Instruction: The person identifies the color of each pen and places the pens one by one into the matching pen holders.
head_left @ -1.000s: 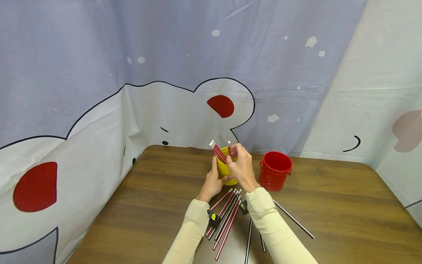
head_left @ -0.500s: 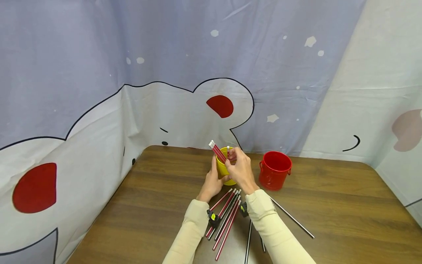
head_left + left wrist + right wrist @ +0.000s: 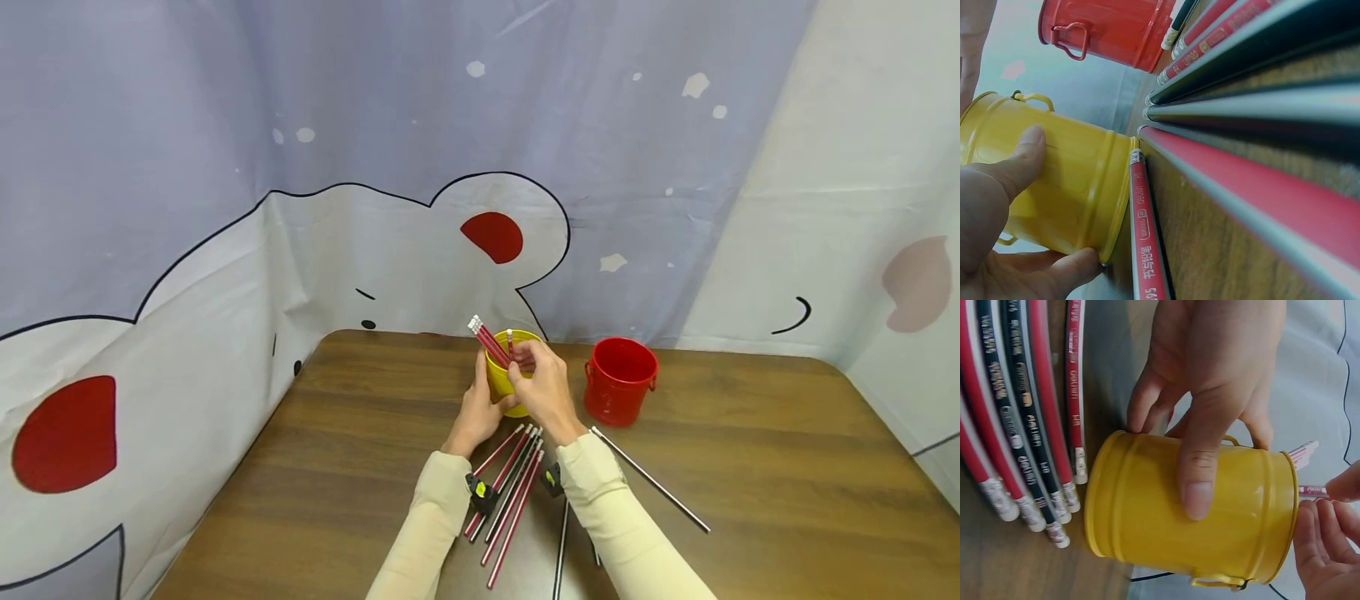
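Left hand [image 3: 480, 412] on yellow bucket [image 3: 1147, 506], right hand [image 3: 547, 390] with red pencil [image 3: 510, 340]

On the left side, the left hand holds the yellow bucket, which stands upright on the bench [image 3: 360, 417]; its thumb and fingers are curled around the wall. Several red pencils [image 3: 486, 337] stand in this bucket, leaning to the left, with their white eraser ends above the rim. In front of the bucket lies a loose group of red and black pencils [image 3: 517, 492], their eraser ends toward the bucket. At the mouth of the bucket is the right hand; its thumb and fingers are clamped on one red pencil, which points upward, nearly upright. Further right, two dark pencils [image 3: 561, 550] lie partly under the view of the right sleeve [image 3: 618, 521]. The red bucket [image 3: 619, 392] stands near the yellow one, apart from it. Before it, one more dark pencil [image 3: 660, 490] lies slanting on the bench.
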`<state>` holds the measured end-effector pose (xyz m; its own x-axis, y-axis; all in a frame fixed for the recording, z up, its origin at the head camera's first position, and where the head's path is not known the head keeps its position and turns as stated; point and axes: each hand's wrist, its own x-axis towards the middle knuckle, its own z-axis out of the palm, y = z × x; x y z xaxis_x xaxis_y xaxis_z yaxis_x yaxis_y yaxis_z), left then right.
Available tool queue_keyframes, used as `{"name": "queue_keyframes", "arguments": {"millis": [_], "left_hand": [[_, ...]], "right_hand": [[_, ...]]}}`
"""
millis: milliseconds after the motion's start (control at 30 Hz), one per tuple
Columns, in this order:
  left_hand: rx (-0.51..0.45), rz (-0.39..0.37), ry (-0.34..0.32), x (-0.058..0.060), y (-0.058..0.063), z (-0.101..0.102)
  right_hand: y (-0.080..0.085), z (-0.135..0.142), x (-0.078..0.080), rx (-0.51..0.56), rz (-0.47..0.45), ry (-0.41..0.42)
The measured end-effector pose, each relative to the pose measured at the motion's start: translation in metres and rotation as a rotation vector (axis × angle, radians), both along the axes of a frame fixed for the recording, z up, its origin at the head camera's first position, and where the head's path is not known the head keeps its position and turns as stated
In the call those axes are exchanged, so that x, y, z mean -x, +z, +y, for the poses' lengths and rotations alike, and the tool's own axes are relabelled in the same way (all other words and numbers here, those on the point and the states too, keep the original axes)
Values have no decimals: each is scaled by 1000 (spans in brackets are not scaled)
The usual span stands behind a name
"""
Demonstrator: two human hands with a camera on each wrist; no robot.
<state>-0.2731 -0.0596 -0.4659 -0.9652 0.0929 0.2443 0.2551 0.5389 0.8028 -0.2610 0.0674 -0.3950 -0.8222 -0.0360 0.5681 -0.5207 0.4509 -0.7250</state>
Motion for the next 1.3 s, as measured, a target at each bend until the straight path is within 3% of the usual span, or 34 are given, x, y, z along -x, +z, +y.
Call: {"name": "queue_keyframes", "arguments": {"millis": [233,400,567,767,1033,1167,1300], "left_hand": [[-9,-6,24,-3,1,-6],[-39,-15,25,-6,2,-9],[-49,-32,28,-14,2,-15],[-50,-28,37,-23,3,-21],[-55,-30,45,-30,6,-27],[-53,-22,40,-34,5,-29],[-60,-34,49,-37,4,-31]], "right_hand": [[-8,6,-14,67,2,-21],[-11,13,-28,152,-100,-53],[-15,15,-48,138,-232,-89],[-18,13,-65,-9,-366,-77],[-24,6,-77,-366,-598,-43],[-31,1,-84,-519,-653,-67],[-33,-6,-89,-576,-667,-115]]}}
